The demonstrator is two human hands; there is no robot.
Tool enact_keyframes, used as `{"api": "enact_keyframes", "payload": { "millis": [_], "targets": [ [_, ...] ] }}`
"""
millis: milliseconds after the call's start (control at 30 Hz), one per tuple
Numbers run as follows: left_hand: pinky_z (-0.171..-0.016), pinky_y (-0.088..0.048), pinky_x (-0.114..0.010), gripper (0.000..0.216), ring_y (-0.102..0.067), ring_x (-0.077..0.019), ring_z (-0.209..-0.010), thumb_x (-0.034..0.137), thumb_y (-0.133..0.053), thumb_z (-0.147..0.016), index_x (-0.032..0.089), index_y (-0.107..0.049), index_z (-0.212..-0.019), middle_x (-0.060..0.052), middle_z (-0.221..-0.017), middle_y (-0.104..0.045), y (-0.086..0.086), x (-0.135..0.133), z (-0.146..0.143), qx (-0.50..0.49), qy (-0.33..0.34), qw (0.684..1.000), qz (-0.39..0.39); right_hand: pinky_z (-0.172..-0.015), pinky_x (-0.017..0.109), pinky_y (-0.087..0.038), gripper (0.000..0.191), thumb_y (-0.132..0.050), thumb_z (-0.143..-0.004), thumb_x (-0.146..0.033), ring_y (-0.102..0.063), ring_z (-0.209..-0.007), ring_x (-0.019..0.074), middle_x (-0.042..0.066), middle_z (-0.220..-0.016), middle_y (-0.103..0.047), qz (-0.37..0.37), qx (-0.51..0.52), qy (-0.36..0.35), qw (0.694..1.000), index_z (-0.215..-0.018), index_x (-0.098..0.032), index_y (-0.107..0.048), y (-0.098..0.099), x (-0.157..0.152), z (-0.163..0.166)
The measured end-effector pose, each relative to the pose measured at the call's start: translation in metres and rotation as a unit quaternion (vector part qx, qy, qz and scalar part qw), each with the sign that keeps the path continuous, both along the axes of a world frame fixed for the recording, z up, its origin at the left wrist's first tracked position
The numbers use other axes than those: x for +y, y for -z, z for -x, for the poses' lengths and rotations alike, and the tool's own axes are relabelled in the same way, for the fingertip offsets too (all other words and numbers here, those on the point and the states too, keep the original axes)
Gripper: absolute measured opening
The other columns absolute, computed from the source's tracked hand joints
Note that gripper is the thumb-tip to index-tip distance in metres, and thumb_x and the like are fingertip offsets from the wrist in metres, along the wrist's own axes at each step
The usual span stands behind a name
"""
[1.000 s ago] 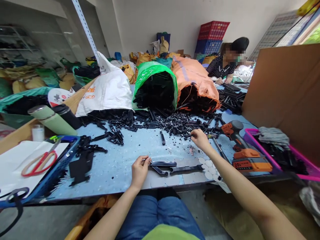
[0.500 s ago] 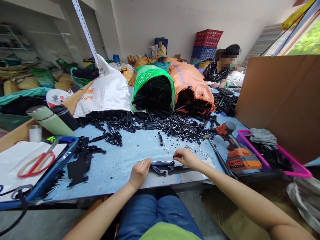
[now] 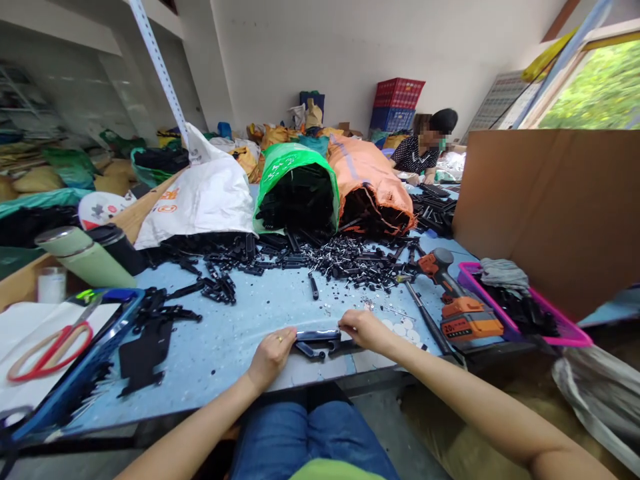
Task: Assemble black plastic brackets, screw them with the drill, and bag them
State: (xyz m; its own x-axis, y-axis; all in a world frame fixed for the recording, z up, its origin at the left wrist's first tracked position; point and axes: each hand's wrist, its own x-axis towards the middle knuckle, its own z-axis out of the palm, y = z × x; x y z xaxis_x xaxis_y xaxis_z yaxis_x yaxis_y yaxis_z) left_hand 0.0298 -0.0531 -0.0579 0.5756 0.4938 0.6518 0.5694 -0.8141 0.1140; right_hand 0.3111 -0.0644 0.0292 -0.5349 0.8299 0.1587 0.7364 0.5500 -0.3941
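My left hand [image 3: 273,357], with a ring on one finger, is closed on the left end of a glossy black plastic bar [image 3: 318,335] just above the table's front edge. At the bar's right end my right hand [image 3: 367,329] is closed in a pinch of thumb and fingertips. Whatever lies in that pinch is too small to make out. Below the bar, another black arm-shaped part [image 3: 309,351] lies on the blue table [image 3: 250,320]. A single black piece [image 3: 313,287] rests farther back, in front of a heap of small black parts and screws [image 3: 345,263].
Green [image 3: 295,155] and orange [image 3: 367,170] sacks spill black parts behind the heap. On the right are a hammer [image 3: 430,320], a cordless drill [image 3: 465,313] and a pink basket [image 3: 560,330]. Red-handled scissors [image 3: 53,353] lie left. A co-worker [image 3: 417,150] sits beyond.
The camera view has turned a little, so everything sits slightly farther left and lower. Both hands stay at the two ends of the black bar.
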Motion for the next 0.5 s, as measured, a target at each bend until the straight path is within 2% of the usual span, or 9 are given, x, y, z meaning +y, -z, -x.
{"api": "enact_keyframes", "payload": {
  "millis": [100,167,233,367,433,500],
  "targets": [
    [-0.083,-0.051,-0.033,0.029,-0.062,-0.0186,-0.096,0.01,-0.043,-0.087,0.016,-0.057,-0.112,-0.009,-0.099,-0.067,-0.004,-0.002,-0.002,0.003,-0.022,0.999,-0.037,-0.066,0.02,-0.042,0.015,-0.051,-0.081,-0.012,-0.059,-0.073,0.0139,0.005,-0.078,-0.064,-0.005,-0.009,-0.025,1.0,-0.083,-0.016,-0.065,-0.002,-0.002,0.001],
    [-0.088,-0.047,-0.039,0.027,-0.059,-0.0226,-0.102,0.013,-0.045,-0.087,0.017,-0.058,-0.11,-0.009,-0.103,-0.066,-0.007,-0.002,-0.009,0.015,-0.048,0.997,-0.058,-0.068,0.02,-0.042,0.015,-0.051,-0.082,-0.013,-0.059,-0.076,0.0139,0.005,-0.079,-0.064,-0.019,-0.019,-0.001,1.0,-0.085,-0.015,-0.065,0.001,-0.001,0.002],
    [-0.093,-0.04,-0.046,0.027,-0.055,-0.0259,-0.108,0.019,-0.049,-0.086,0.018,-0.058,-0.111,-0.009,-0.11,-0.064,-0.012,-0.001,-0.023,0.043,-0.048,0.996,-0.056,-0.068,0.02,-0.042,0.013,-0.052,-0.081,-0.014,-0.059,-0.076,0.0143,0.005,-0.078,-0.064,-0.034,-0.049,-0.001,0.998,-0.082,-0.015,-0.065,0.008,0.002,0.004],
    [-0.09,-0.04,-0.042,0.045,-0.055,-0.0264,-0.104,0.04,-0.056,-0.081,0.017,-0.053,-0.119,-0.011,-0.113,-0.061,-0.026,-0.006,-0.059,0.115,-0.008,0.992,0.052,-0.066,0.021,-0.042,0.015,-0.05,-0.082,-0.015,-0.058,-0.076,0.0139,0.004,-0.079,-0.064,-0.048,-0.076,-0.048,0.995,-0.082,-0.017,-0.064,0.028,-0.002,0.004],
    [-0.087,-0.042,-0.039,0.054,-0.054,-0.0262,-0.103,0.044,-0.058,-0.078,0.016,-0.049,-0.124,-0.012,-0.113,-0.06,-0.03,-0.01,-0.07,0.146,-0.008,0.982,0.118,-0.072,0.023,-0.042,0.02,-0.046,-0.087,-0.022,-0.057,-0.084,0.0144,0.006,-0.09,-0.064,-0.069,-0.035,-0.036,0.996,-0.096,-0.017,-0.063,0.038,-0.008,0.0],
    [-0.086,-0.042,-0.038,0.058,-0.054,-0.026,-0.102,0.043,-0.057,-0.079,0.015,-0.044,-0.128,-0.013,-0.114,-0.059,-0.032,-0.011,-0.073,0.178,-0.006,0.973,0.15,-0.079,0.026,-0.041,0.029,-0.047,-0.089,-0.033,-0.055,-0.093,0.016,0.007,-0.102,-0.062,-0.086,-0.006,-0.038,0.996,-0.112,-0.019,-0.058,0.044,-0.015,-0.008]
  ]
}}
